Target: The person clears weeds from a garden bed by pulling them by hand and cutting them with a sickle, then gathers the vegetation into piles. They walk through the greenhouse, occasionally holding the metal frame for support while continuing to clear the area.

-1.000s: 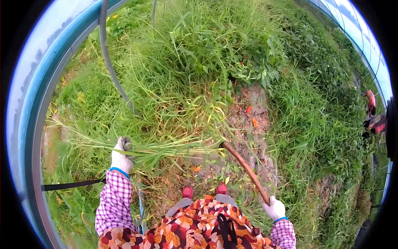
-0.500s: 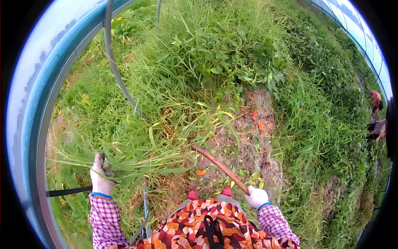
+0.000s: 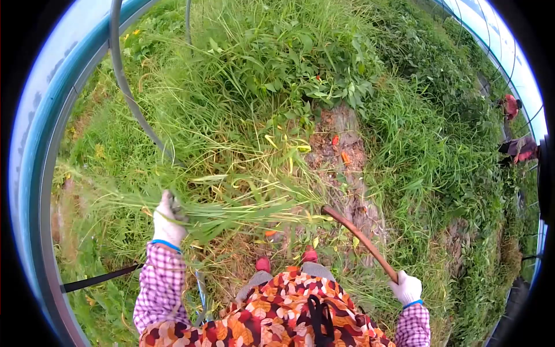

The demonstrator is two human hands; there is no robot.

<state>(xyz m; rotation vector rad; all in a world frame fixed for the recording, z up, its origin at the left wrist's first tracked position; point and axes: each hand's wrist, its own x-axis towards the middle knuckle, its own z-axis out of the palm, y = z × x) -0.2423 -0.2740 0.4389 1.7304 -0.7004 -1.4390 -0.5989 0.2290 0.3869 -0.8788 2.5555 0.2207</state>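
In the head view, my left hand [image 3: 168, 221], in a white work glove with a blue cuff, is closed around a bunch of long green grass [image 3: 243, 213]. The blades stick out to both sides of the fist. My right hand [image 3: 406, 288], gloved the same way, grips the lower end of a brown wooden tool handle [image 3: 365, 240]. The handle slants up to the left, and its far end meets the cut ends of the grass. Whatever head it carries cannot be made out there.
Bare soil [image 3: 347, 124] with a few red and orange peppers [image 3: 346, 158] lies ahead. Dense weeds [image 3: 277, 69] stand around it. A grey hose or pipe [image 3: 130, 95] hangs at the left beside a blue-edged frame [image 3: 34, 173]. People [image 3: 511, 107] are at the far right.
My right hand has moved right with the wooden handle. My left hand has risen and shifted right with the grass bunch. The whole view has shifted a little.
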